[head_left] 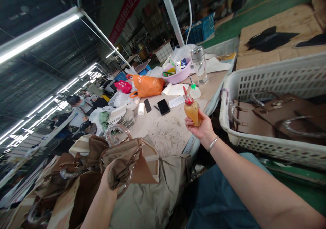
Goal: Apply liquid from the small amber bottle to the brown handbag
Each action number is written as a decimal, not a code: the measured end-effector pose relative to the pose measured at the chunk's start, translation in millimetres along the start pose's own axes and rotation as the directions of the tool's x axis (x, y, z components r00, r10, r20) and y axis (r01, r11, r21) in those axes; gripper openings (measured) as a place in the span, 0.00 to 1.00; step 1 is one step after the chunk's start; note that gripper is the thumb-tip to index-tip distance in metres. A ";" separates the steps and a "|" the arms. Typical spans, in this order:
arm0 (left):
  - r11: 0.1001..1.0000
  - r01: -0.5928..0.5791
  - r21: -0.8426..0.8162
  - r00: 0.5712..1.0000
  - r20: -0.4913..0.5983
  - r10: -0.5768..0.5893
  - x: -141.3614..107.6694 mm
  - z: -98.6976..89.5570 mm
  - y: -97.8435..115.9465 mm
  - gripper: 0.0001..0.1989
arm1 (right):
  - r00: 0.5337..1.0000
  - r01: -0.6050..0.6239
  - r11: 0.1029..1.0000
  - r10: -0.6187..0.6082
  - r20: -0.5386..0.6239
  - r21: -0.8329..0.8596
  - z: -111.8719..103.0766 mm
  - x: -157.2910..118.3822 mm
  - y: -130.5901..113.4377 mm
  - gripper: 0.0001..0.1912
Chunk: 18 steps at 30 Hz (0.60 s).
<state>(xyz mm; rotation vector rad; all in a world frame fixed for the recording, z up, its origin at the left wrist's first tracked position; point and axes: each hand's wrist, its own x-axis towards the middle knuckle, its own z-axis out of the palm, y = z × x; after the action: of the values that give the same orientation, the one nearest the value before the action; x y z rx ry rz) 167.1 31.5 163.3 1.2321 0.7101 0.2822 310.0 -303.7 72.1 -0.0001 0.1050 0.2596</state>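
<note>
My right hand (201, 129) is wrapped round a small squeeze bottle (193, 113) of amber liquid with a red nozzle, likely glue, held up over the table's right edge. On the left, my left hand (108, 178) grips a brown handbag (146, 164) by its loose olive-brown lining (122, 161). The lining covers most of those fingers. This bag has its pale inner edge showing and rests on a grey-green cloth (152, 195) at the table's near edge. More brown handbags (68, 164) are piled just left of it.
On the table (163, 130) lie a phone (163, 107), a white roll (141, 109), stacked pieces (124, 117), an orange bag (149, 86), a pink basin (178, 76) and a glass jar (200, 66). A white crate (275, 137) of brown bags stands right. Another person (81, 108) is far left.
</note>
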 end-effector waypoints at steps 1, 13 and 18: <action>1.000 -0.014 -0.006 1.000 0.008 0.014 -1.1 2.3 0.4 0.18 | 1.000 0.000 1.000 0.000 0.004 -0.004 -0.2 0.0 -0.1 0.08; 1.000 -0.014 -0.006 1.000 -0.004 0.014 -10.5 18.4 4.0 0.16 | 1.000 0.013 1.000 -0.013 0.018 -0.017 -4.8 3.4 -0.3 0.08; 0.999 -0.033 0.002 0.999 0.012 0.033 -8.9 19.0 3.9 0.16 | 0.999 0.006 1.000 -0.006 0.037 0.001 -5.5 4.2 -0.7 0.09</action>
<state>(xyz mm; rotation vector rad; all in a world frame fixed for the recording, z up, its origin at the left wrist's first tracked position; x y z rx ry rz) 173.0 13.4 172.9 1.2473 0.6802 0.3011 313.7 -303.4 66.2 0.0055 0.0687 0.2534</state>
